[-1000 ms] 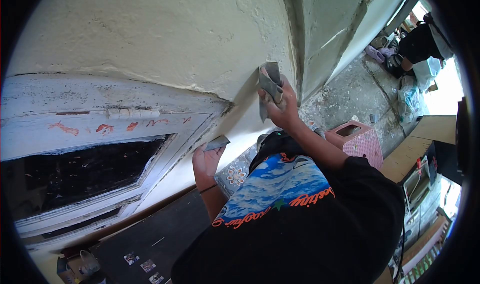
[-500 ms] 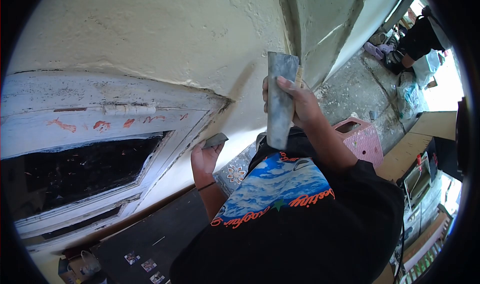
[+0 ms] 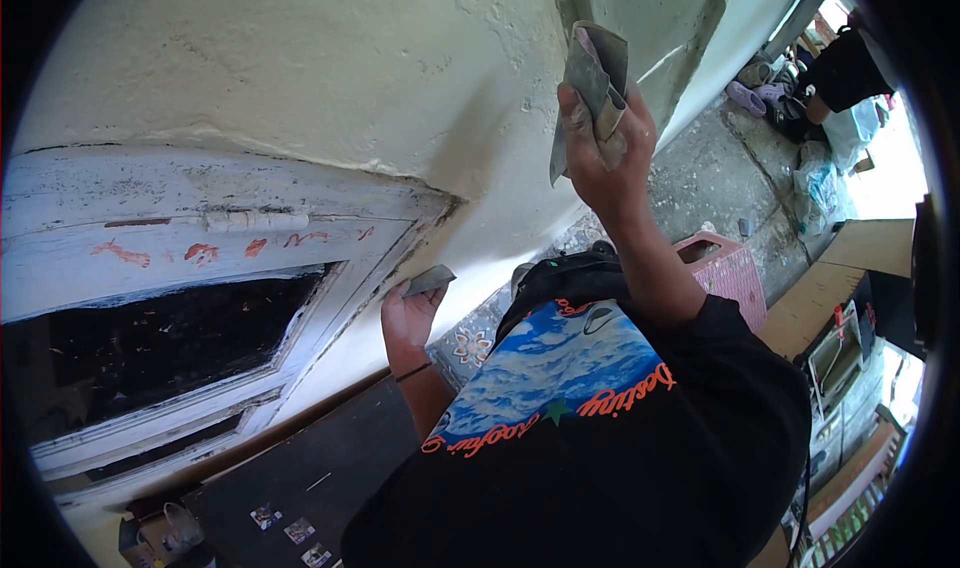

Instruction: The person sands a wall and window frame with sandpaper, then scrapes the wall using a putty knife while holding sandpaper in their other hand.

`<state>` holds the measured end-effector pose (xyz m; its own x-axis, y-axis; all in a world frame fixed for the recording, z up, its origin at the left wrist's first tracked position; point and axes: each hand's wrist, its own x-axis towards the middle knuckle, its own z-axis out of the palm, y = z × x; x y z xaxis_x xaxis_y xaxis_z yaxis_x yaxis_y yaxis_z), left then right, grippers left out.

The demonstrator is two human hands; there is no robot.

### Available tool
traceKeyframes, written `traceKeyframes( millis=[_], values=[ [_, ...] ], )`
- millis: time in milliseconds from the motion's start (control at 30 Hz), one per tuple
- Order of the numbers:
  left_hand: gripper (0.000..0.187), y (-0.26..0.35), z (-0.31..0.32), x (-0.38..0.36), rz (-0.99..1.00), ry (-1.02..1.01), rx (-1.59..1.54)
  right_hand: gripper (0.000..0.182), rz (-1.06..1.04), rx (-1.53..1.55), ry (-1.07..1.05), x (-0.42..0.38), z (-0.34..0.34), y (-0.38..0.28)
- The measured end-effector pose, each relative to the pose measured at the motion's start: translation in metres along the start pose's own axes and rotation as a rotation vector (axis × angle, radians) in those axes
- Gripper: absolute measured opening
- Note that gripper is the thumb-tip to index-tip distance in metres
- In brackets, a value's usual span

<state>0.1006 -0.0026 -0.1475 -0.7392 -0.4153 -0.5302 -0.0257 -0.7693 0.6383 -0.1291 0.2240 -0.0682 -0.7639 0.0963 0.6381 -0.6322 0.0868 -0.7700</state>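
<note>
My right hand (image 3: 612, 158) is raised in front of the wall, fingers closed around a wide grey putty scraper (image 3: 590, 80). The scraper is seen at a slant, with a tan grip edge between the fingers and grey smears on the hand. Lower down, my left hand (image 3: 408, 318) is beside the white window frame (image 3: 330, 193), its fingers on a smaller grey scraper (image 3: 430, 280). Part of that scraper is hidden by the fingers. The cream wall (image 3: 330, 78) has a rough surface and carries the shadow of my raised arm.
A pink plastic stool (image 3: 725, 273) stands on the stained floor at my right. Farther off are shoes (image 3: 750, 98), plastic bags (image 3: 820, 193) and a person's leg (image 3: 845, 73). Cardboard (image 3: 870, 253) lies at the right; a dark tabletop (image 3: 330, 478) is at lower left.
My right hand has moved up and toward the wall, turning the wide scraper from a broad face-on view to a slant. My left hand has stayed in place.
</note>
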Motion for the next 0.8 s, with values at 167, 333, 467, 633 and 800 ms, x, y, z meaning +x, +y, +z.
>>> traceKeyframes(
  millis=[167,333,467,633,800],
  values=[
    [0.043,0.000,-0.008,0.002,0.002,-0.033,-0.057,0.029,0.021,-0.184,-0.200,-0.056,0.024,0.032],
    [0.044,0.002,-0.010,0.002,-0.011,0.006,-0.047,0.012,0.021,-0.106,-0.240,-0.055,0.030,0.038],
    [0.042,0.001,-0.008,0.003,-0.004,-0.050,-0.050,0.005,-0.039,-0.071,-0.224,-0.021,0.029,0.020],
    [0.042,-0.001,-0.001,0.001,0.037,-0.046,-0.083,0.006,-0.098,0.006,-0.185,-0.029,0.033,0.027],
    [0.041,0.001,-0.004,0.000,-0.011,-0.054,-0.077,0.011,-0.168,0.089,-0.142,0.022,0.032,-0.006]
  ],
)
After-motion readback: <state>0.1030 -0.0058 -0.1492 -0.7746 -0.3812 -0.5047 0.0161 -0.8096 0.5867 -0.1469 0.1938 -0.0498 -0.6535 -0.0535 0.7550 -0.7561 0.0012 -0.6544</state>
